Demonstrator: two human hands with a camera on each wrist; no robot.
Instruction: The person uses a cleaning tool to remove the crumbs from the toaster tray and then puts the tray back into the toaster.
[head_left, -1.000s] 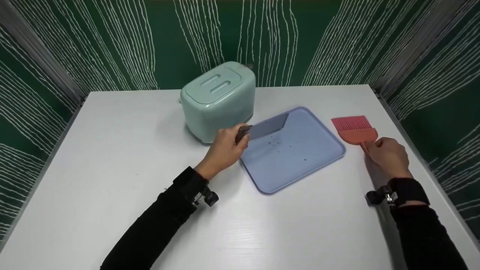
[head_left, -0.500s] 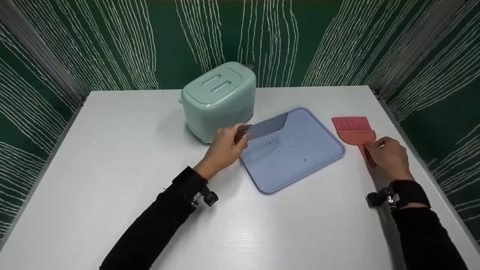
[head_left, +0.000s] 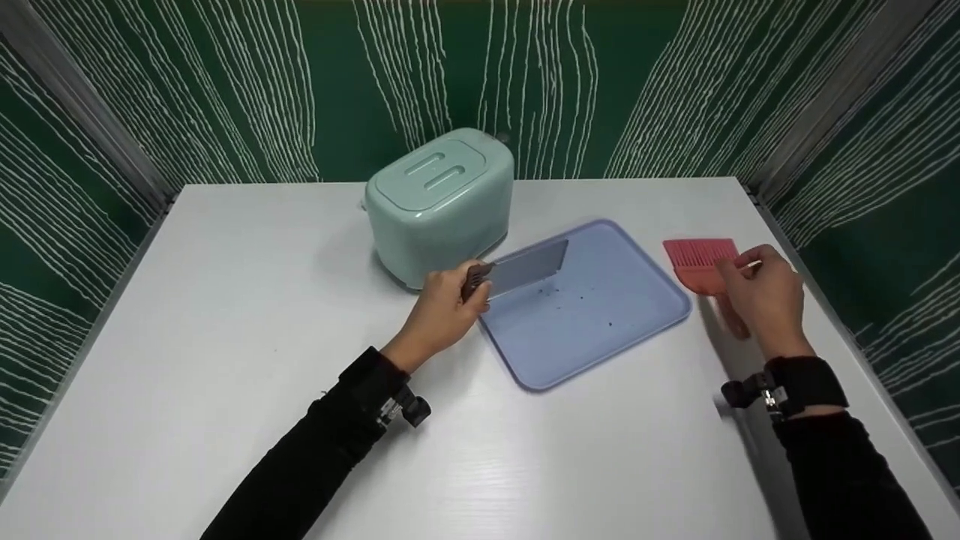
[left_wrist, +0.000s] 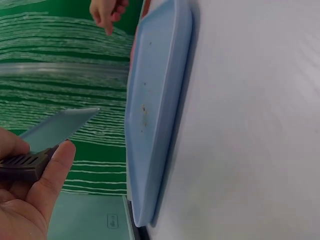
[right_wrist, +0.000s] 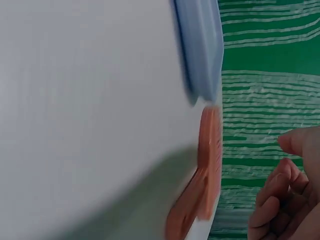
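My left hand (head_left: 444,309) grips the dark ribbed handle of a broad-bladed knife (head_left: 529,268). Its grey blade hangs above the far left part of a blue tray (head_left: 592,341); in the left wrist view, the blade (left_wrist: 62,125) is clear of the tray surface. Dark crumbs (head_left: 559,294) are scattered on the tray. Right of the tray lies a small orange-red brush (head_left: 699,277) with bristles pointing away. Over that brush hovers my right hand (head_left: 765,300), fingers loosely curled around nothing. A gap separates it from the brush (right_wrist: 207,165) in the right wrist view.
A mint-green toaster (head_left: 442,214) stands behind my left hand, close to the tray's far left edge. The white table (head_left: 247,322) meets green walls (head_left: 525,90) with white wavy lines at the back and sides.
My right hand has let go of the brush handle and risen, moving slightly away from me. The knife has shifted a little toward me and left; the tray and toaster stay put.
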